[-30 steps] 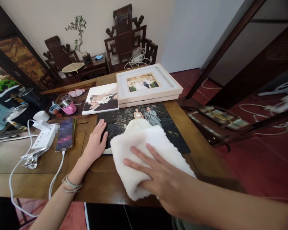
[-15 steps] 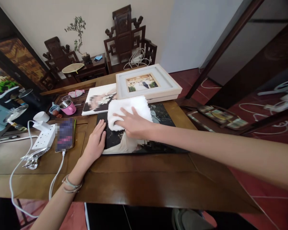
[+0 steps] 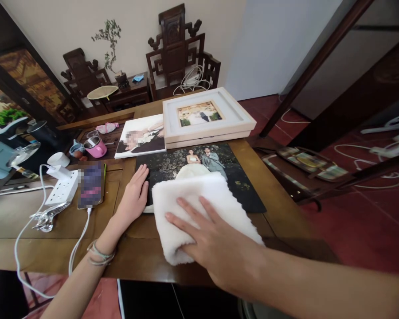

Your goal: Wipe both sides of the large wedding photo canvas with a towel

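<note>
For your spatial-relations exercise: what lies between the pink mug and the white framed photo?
In the head view, an unframed canvas photo print lies flat between the pink mug and the white framed photo.

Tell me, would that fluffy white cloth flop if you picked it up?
Probably floppy: the cloth lies folded and flattens under the right hand. Likely light, since it looks fluffy. It should slide easily over the glossy photo.

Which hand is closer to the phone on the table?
Left. The left hand rests flat on the dark photo's left edge, just right of the phone. The right hand presses the white cloth, farther right.
</note>
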The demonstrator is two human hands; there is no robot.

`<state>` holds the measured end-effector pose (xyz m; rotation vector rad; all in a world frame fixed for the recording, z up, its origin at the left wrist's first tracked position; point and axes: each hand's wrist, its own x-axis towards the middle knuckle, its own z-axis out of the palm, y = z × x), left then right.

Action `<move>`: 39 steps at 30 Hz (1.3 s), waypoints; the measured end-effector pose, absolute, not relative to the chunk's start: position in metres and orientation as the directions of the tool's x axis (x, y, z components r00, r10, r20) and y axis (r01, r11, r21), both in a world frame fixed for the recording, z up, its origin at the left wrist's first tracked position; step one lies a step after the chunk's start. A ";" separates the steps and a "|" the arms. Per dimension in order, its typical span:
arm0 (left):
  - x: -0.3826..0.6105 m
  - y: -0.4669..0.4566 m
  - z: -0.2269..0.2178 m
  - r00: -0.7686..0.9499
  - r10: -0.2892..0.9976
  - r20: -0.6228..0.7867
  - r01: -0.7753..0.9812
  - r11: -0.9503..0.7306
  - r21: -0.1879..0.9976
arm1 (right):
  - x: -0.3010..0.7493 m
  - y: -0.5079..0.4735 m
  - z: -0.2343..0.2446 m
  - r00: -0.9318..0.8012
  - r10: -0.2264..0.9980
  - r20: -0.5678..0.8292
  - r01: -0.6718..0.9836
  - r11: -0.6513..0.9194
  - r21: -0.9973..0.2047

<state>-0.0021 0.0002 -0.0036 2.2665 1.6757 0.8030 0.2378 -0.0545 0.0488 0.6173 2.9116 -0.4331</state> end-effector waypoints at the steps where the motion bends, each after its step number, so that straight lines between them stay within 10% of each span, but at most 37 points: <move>1: -0.002 0.000 -0.004 0.205 0.932 0.299 0.819 -0.331 0.469 | 0.237 -0.049 0.049 -0.904 0.387 -0.181 0.423 0.872 -0.246; 15: -0.002 -0.001 0.000 0.224 0.929 0.295 0.804 -0.348 0.483 | 0.199 0.055 0.044 -0.843 0.535 -0.056 0.536 0.844 -0.011; 28: -0.005 0.001 -0.005 0.214 0.928 0.306 0.799 -0.347 0.491 | 0.238 -0.054 0.041 -0.925 0.358 -0.127 0.377 0.903 -0.205; 39: 0.000 -0.005 0.006 0.162 0.932 0.323 0.743 -0.331 0.581 | 0.207 0.019 0.051 -0.794 0.606 -0.047 0.608 0.792 -0.063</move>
